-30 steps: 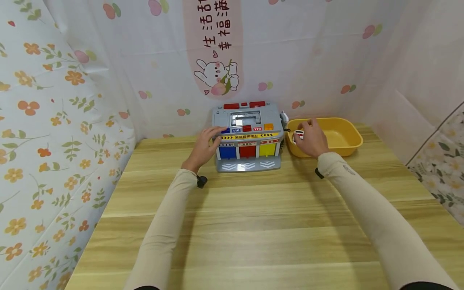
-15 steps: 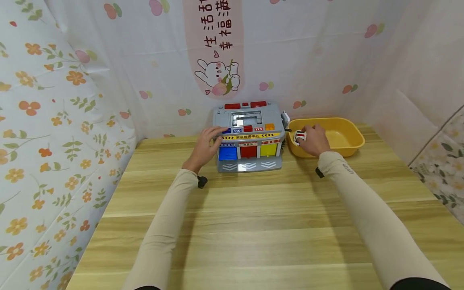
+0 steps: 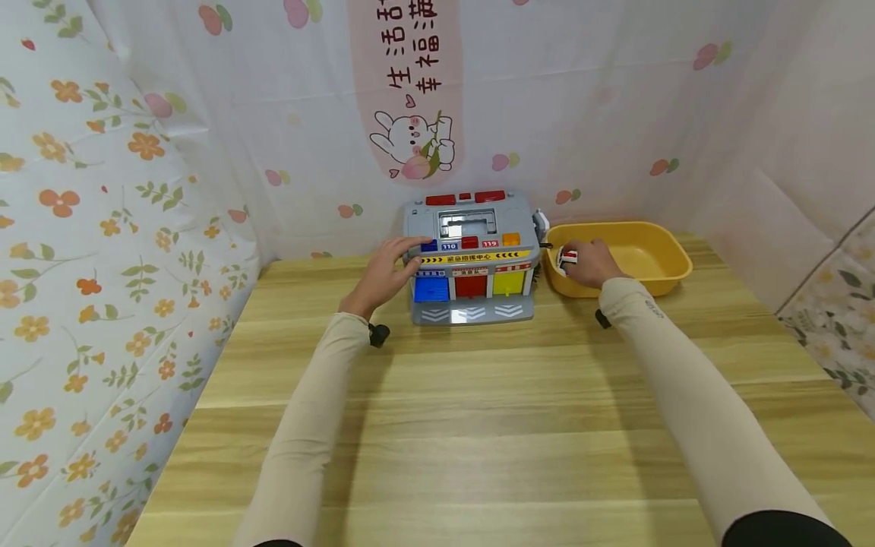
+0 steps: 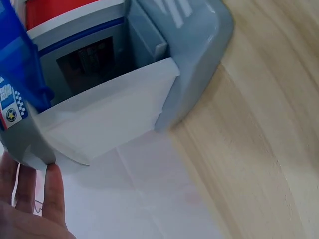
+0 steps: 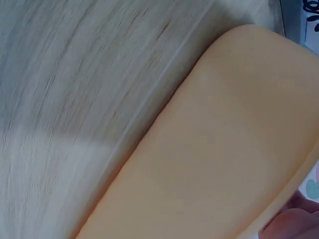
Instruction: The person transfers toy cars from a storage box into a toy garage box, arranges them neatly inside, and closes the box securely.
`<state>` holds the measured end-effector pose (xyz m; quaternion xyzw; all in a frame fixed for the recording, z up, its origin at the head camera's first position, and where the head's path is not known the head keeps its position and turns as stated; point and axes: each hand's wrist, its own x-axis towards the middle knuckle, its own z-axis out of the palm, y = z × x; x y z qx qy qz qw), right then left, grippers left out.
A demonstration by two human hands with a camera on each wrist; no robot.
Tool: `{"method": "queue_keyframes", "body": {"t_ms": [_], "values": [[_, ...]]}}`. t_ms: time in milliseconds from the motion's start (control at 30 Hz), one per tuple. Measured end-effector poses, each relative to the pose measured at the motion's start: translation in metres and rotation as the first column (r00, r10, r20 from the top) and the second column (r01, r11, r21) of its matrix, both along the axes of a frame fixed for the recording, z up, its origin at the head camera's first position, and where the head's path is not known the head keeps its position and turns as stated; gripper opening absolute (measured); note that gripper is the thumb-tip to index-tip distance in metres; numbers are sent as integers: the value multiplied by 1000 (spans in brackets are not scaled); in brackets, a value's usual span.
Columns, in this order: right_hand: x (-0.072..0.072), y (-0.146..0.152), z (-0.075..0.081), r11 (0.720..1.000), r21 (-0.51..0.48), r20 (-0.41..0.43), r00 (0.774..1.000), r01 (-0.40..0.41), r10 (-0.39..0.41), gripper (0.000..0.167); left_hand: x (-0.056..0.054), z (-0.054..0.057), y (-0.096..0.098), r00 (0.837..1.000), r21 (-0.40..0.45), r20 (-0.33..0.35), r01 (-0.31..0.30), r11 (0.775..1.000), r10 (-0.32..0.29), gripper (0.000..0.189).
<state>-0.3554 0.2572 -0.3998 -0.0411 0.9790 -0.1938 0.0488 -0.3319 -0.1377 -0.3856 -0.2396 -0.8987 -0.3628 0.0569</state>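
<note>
A grey toy garage (image 3: 478, 257) with blue, red and yellow doors stands against the back curtain. My left hand (image 3: 383, 275) lies at its left front corner, forefinger on the blue button (image 3: 429, 245). In the left wrist view, fingertips touch the garage's side, and the blue door (image 4: 22, 59) is swung up from its bay. My right hand (image 3: 593, 264) pinches a small white and red toy car (image 3: 567, 257) over the left end of the yellow basin (image 3: 656, 286). The right wrist view shows mostly the basin's outer wall, which hides the car.
The wooden table (image 3: 472, 425) runs toward me in front of the garage. Behind hangs a printed curtain (image 3: 301, 152), and a flowered cloth (image 3: 102, 304) covers the left side. A white part (image 3: 541, 222) juts from the garage's right side, close to the basin.
The blue door has swung up, its bay now showing brighter blue. My right hand has turned and lowered slightly with the toy car. My left hand keeps its place on the garage.
</note>
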Motion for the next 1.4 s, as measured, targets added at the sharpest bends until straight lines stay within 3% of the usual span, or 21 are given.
{"method": "queue_keyframes", "body": {"t_ms": [267, 467, 700, 967, 1400], "values": [[-4, -3, 2, 1000, 9, 61, 998, 4, -5, 47, -1, 2, 1, 996, 86, 83, -22, 996, 14, 53], [-6, -1, -1, 1000, 16, 93, 995, -24, 23, 45, 0, 1, 1, 994, 107, 111, -29, 994, 17, 50], [-7, -3, -3, 992, 94, 110, 991, -83, 72, 42, 0, -1, 2, 993, 109, 111, -44, 993, 32, 45], [-9, -3, -4, 993, 86, 125, 989, -84, 73, 42, 2, 1, 3, 992, 112, 118, -49, 993, 36, 46], [-12, 3, -8, 997, 50, 64, 996, -60, 56, 37, 1, -2, 4, 993, 107, 105, -62, 992, 51, 46]]}}
